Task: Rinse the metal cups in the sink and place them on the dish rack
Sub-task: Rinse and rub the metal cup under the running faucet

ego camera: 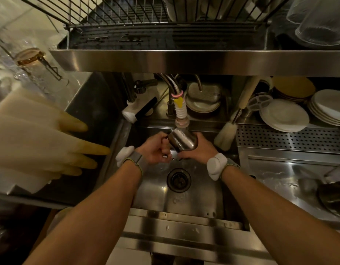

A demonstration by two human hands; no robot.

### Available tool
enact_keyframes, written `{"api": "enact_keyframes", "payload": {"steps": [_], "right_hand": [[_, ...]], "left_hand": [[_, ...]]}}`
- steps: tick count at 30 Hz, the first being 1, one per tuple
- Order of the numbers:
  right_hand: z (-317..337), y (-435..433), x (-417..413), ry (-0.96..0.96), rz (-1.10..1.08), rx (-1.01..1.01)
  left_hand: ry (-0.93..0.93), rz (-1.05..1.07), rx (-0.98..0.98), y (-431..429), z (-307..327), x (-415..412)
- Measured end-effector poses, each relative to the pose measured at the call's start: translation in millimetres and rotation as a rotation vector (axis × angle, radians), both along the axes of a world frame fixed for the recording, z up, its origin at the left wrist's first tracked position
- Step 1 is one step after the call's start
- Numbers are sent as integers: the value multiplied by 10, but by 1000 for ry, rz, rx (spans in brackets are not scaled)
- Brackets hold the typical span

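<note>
Steel cup (181, 139) tilted under ribbed faucet nozzle (181, 111), above sink (194, 199) drain (178, 180) — both hands on it. Left hand (155, 149) curled tight around handle; right hand (200, 148) cupped against cup's side and base. Dish rack (127, 16) overhead on shelf. Plates (284, 115) stacked at right — rubber gloves (41, 140) draped at left.

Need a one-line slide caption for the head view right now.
Both hands, left hand and right hand, hold a metal cup under the faucet nozzle above the sink.
</note>
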State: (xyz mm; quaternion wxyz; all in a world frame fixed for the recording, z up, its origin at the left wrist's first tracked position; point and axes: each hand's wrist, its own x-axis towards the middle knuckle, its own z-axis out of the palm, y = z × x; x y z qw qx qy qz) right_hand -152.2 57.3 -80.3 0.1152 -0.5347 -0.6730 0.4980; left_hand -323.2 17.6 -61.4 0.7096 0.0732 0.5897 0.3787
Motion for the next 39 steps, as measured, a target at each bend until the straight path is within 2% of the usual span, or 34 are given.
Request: {"api": "enact_keyframes", "payload": {"steps": [1, 4, 8, 13, 16, 20, 23, 24, 27, 29, 32, 35, 39], "right_hand": [[0, 23, -38, -9, -5, 7], [-1, 81, -128, -56, -34, 78], [-33, 121, -128, -12, -112, 151], [-35, 143, -40, 38, -63, 155], [-24, 167, 18, 106, -80, 87], [12, 173, 26, 142, -84, 53], [40, 165, 10, 186, -102, -19], [37, 171, 8, 191, -94, -43], [55, 179, 16, 229, -140, -151], [80, 188, 0, 294, -223, -320], [49, 166, 15, 248, -233, -420], [-35, 126, -13, 263, -226, -308], [-77, 104, -98, 183, -160, -19]], "left_hand": [[37, 3, 4, 4, -14, -13], [314, -70, -6, 53, -29, -23], [556, -175, -51, 148, 24, -53], [422, -249, 117, 218, -100, 27], [419, -182, 161, 275, -168, 114], [597, -200, 155, 281, -97, 141], [287, -150, 112, 232, -71, 87], [243, -129, 119, 224, -76, 69], [285, -90, 236, 229, -148, 62], [229, -47, 334, 193, -127, 82], [217, 14, 424, 148, -149, 89], [254, -2, 381, 126, -152, 77], [268, -280, 188, 117, -32, 42]]}}
